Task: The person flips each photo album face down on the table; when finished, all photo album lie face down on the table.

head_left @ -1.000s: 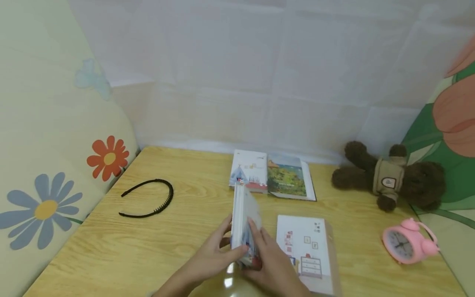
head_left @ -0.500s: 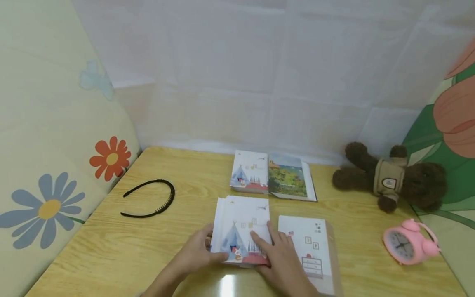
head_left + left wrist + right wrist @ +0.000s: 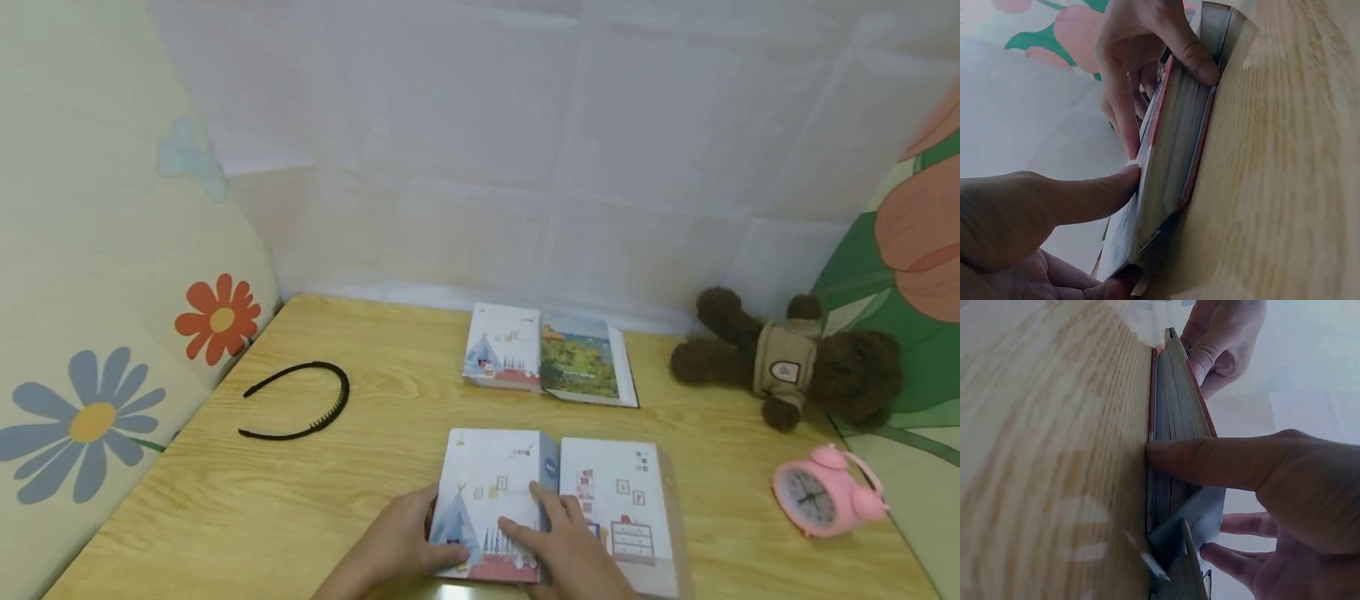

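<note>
Both hands clasp the tent-cover book (image 3: 491, 508) lying flat at the table's (image 3: 225, 517) near edge: left hand (image 3: 401, 546) on its left side, right hand (image 3: 558, 546) fingers spread on top; it seems to overlap the neighbouring book (image 3: 622, 508), so a sideways push could shift that one

The book (image 3: 491, 504) lies flat on the tabletop (image 3: 300, 500), cover up; white cover with a blue tent drawing and a red strip along its near edge; thick page block; its right edge touches a neighbouring white book (image 3: 622, 508).
</note>
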A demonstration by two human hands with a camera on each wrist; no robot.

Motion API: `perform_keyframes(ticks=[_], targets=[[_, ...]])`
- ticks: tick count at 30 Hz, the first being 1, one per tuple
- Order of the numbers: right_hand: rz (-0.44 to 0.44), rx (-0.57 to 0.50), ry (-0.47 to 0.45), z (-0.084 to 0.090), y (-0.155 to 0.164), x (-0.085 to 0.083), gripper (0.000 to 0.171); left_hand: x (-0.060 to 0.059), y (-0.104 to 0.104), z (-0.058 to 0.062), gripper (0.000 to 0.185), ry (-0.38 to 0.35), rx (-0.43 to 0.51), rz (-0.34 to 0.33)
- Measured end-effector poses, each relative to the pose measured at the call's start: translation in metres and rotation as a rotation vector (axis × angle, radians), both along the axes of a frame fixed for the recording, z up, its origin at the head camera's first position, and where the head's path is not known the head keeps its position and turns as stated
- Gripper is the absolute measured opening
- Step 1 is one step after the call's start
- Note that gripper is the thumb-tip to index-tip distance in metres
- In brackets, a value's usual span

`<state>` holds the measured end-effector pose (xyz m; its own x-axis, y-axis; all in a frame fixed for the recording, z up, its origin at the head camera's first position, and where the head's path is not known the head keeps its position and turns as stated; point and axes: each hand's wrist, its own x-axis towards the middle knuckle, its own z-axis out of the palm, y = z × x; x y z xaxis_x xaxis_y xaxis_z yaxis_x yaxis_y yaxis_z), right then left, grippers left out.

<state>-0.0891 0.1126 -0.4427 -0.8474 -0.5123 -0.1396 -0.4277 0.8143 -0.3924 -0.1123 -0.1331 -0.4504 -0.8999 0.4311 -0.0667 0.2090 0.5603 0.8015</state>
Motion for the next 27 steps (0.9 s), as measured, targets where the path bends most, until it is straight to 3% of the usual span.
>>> perform_keyframes(ticks=[9, 11, 14, 17, 20, 23, 25, 27], targets=[[-0.007, -0.033, -0.024, -0.003, 0.004, -0.004, 0.068, -0.003, 0.006, 0.007, 0.053, 0.088, -0.231, 0.063], [-0.012, -0.064, -0.034, -0.001, 0.005, -0.005, 0.067, -0.004, 0.007, 0.013, 0.053, 0.143, -0.306, 0.094], [-0.048, -0.126, -0.011, 0.009, 0.014, -0.008, 0.074, -0.011, 0.012, 0.029, 0.069, 0.222, -0.408, 0.157], [-0.17, -0.145, 0.103, 0.028, 0.034, -0.018, 0.081, -0.031, 0.022, 0.05, 0.085, 0.268, -0.396, 0.17], [-0.336, -0.137, 0.248, 0.043, 0.061, -0.041, 0.081, -0.06, 0.038, 0.066, 0.074, 0.333, -0.265, 0.102], [-0.456, -0.136, 0.297, 0.047, 0.087, -0.076, 0.082, -0.09, 0.06, 0.07, 0.057, 0.412, -0.15, -0.003], [-0.467, -0.154, 0.292, 0.043, 0.101, -0.1, 0.085, -0.109, 0.077, 0.069, 0.052, 0.434, -0.141, -0.051], [-0.447, -0.176, 0.26, 0.036, 0.11, -0.121, 0.089, -0.126, 0.094, 0.065, 0.052, 0.408, -0.171, -0.082]])
